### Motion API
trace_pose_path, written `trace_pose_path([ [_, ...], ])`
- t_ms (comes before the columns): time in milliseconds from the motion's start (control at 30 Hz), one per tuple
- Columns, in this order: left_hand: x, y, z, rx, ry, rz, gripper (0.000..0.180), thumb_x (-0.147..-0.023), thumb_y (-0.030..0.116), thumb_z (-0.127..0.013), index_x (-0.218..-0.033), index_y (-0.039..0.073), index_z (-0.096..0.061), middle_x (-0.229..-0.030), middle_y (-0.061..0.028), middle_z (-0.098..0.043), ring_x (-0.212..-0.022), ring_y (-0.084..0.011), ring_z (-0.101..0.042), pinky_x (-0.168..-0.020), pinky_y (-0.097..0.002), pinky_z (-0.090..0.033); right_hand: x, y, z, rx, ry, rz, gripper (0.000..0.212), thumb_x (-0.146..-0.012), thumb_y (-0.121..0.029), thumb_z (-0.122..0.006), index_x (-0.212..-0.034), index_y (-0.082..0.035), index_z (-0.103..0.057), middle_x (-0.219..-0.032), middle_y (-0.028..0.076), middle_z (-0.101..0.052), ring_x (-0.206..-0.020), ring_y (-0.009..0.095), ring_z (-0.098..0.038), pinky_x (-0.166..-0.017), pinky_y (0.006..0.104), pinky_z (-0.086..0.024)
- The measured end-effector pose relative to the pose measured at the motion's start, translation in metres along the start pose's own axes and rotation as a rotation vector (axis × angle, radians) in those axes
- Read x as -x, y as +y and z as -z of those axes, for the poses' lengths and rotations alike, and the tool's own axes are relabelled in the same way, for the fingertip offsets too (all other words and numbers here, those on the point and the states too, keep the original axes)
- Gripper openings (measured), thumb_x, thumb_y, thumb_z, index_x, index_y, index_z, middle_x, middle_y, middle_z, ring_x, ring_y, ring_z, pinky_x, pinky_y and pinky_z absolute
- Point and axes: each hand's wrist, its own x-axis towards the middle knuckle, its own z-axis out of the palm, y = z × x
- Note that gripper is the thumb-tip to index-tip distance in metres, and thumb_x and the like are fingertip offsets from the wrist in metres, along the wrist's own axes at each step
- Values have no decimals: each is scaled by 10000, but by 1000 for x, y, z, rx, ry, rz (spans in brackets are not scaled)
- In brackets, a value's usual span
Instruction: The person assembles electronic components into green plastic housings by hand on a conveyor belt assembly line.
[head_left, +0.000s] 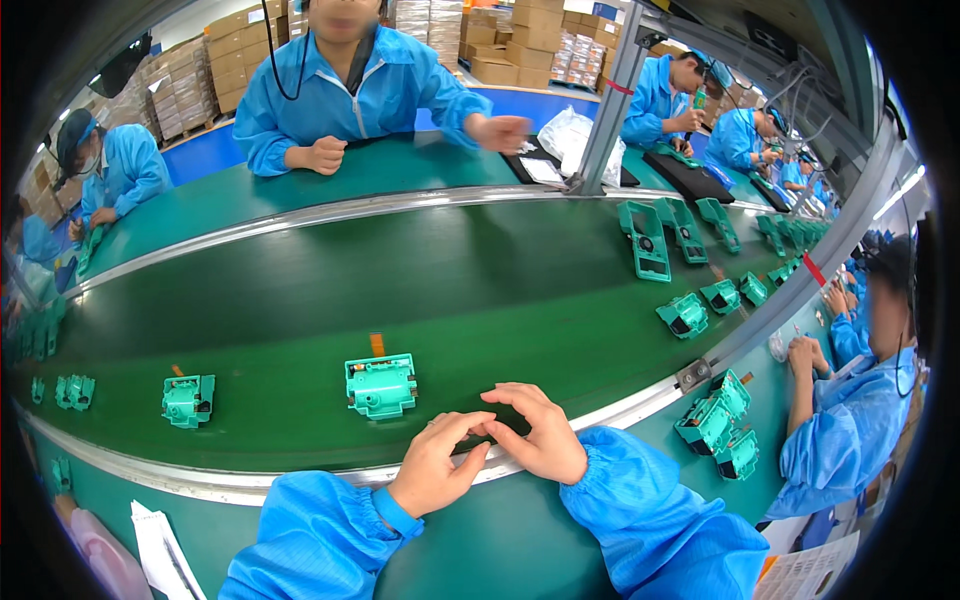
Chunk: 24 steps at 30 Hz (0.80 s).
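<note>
My left hand (436, 466) and my right hand (541, 434) meet over the near metal rail (640, 404) of the green conveyor belt (300, 300). Their fingertips touch or nearly touch, thumbs held away from the curved fingers, and nothing shows in either hand. Just beyond my left hand, a turquoise plastic housing (382, 386) with an orange flat cable rests on the belt. Farther left sits a similar turquoise housing (188, 400), also with an orange tab. Blue sleeves cover both my forearms.
On the right, several turquoise housings (737, 455) lie on the green table by a co-worker (850, 420). More parts, including an open turquoise frame (645, 243), line the belt's far right. A metal post (612, 100) rises there. Another co-worker (360, 90) sits opposite.
</note>
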Motion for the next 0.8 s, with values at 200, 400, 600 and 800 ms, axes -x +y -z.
trace_pose_path([
  [200,-9,0,0,11,-1,6,269,-725,11,-592,-992,2,-560,-871,-120,-581,-791,-213,-578,-717,-295,-470,-6,1,5,15,-2,26,338,-728,-107,-634,-1043,-15,-556,-1036,180,-545,-1008,334,-493,-852,387,-413],
  [400,-1,3,-3,15,19,17,242,-725,16,-599,-966,10,-571,-882,-115,-589,-783,-204,-578,-707,-293,-478,-4,-1,7,-45,-46,30,322,-739,-103,-624,-1046,-33,-555,-1028,157,-551,-998,313,-499,-855,367,-410],
  [600,5,1,-10,8,2,67,233,-758,66,-618,-987,43,-580,-909,-99,-578,-825,-194,-582,-717,-297,-490,-6,0,33,50,14,-68,344,-723,-117,-644,-1044,-26,-561,-1037,161,-564,-986,308,-524,-854,363,-414],
  [800,3,-7,-13,-14,-15,44,234,-774,69,-594,-1003,35,-563,-914,-91,-583,-863,-200,-569,-741,-303,-475,-21,48,85,750,354,-15,613,-691,-79,-653,-1233,-4,-377,-1246,239,-361,-1160,418,-324,-966,449,-295],
])
